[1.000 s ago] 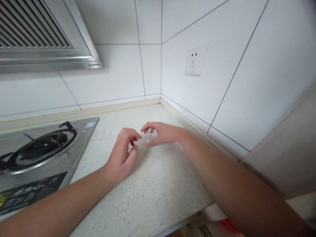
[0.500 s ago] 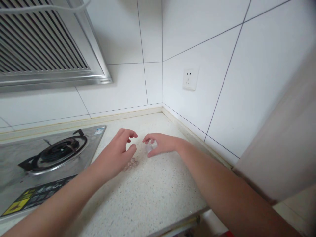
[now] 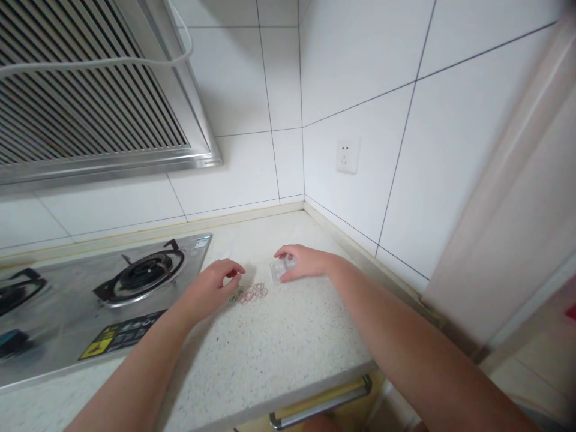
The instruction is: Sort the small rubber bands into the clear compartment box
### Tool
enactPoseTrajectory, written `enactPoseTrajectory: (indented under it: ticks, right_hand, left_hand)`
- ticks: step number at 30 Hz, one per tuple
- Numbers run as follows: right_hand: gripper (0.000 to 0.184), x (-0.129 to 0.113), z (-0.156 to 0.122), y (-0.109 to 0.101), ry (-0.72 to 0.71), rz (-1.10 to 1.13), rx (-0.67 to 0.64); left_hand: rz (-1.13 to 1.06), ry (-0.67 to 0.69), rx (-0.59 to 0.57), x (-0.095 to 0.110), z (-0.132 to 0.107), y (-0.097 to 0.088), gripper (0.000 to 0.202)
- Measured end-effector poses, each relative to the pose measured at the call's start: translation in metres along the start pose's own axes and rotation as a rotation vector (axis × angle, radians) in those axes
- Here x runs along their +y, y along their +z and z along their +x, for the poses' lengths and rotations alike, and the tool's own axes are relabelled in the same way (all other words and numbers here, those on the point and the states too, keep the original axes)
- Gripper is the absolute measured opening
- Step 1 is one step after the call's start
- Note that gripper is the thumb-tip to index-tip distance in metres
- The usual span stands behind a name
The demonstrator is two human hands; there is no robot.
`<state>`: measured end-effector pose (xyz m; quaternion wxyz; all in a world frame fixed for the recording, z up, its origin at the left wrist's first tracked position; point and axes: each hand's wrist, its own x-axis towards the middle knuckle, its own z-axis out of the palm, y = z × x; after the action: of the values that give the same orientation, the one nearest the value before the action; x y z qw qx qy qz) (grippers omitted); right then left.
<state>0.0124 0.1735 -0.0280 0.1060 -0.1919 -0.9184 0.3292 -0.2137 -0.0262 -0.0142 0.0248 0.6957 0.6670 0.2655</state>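
bare hands (image 3: 308, 262), bare forearms (image 3: 382, 306)

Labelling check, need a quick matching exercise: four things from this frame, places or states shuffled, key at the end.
1. Clear container
2. Coloured loops
3. Wall socket
4. Left hand

A. On the white tiled wall
B. Fingers bent, next to a loose cluster
C. In the grip of the right hand
D. Clustered on the speckled counter

Pairs: 1-C, 2-D, 3-A, 4-B
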Motion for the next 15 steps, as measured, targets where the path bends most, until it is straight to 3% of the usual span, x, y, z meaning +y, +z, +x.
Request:
enactPoseTrajectory:
  ticks: [5, 15]
  right_hand:
    - [0.066, 0.005, -0.003, -0.001, 0.050, 0.059, 0.065]
    - [0.043, 0.003, -0.002, 0.000, 0.030, -0.027, 0.127]
  left_hand:
    - [0.032, 0.070, -0.031, 0.005, 0.004, 0.003, 0.024]
    - [0.067, 0.211, -0.139, 0.014, 0.010, 0.015, 0.022]
